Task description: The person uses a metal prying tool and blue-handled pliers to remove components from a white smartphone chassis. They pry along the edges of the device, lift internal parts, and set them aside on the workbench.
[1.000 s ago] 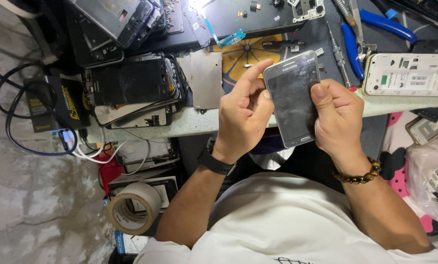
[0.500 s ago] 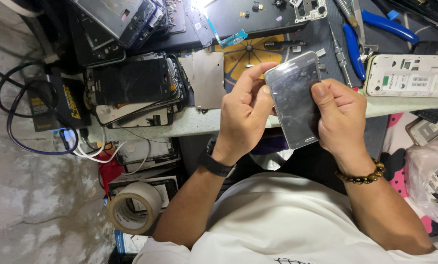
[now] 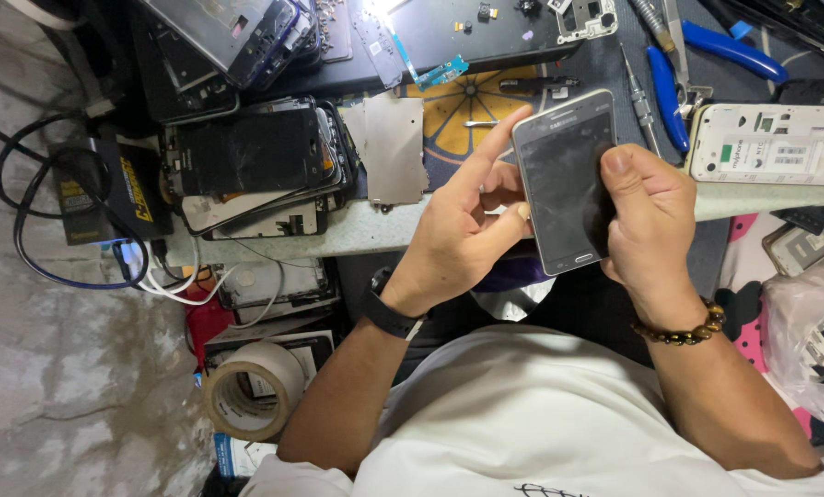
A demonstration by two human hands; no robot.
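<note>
A grey smartphone [image 3: 565, 184] with a dark scratched screen faces me, upright between both hands above my lap. My left hand [image 3: 463, 225] steadies its left edge, with the index finger stretched up along that side. My right hand [image 3: 649, 221] grips the right edge, its thumb lying on the glass. A black watch sits on my left wrist and a bead bracelet on my right.
The workbench [image 3: 357, 235] carries a stack of broken phones [image 3: 246, 161], a metal plate [image 3: 392, 147], a white phone back [image 3: 769, 143] and blue-handled pliers [image 3: 707, 55]. A tape roll [image 3: 251, 391] and cables [image 3: 71, 230] lie on the floor at left.
The phone has been turned over: its metal back faced me before, now the dark screen does. Both hands still hold it, and my right thumb now rests on the glass.
</note>
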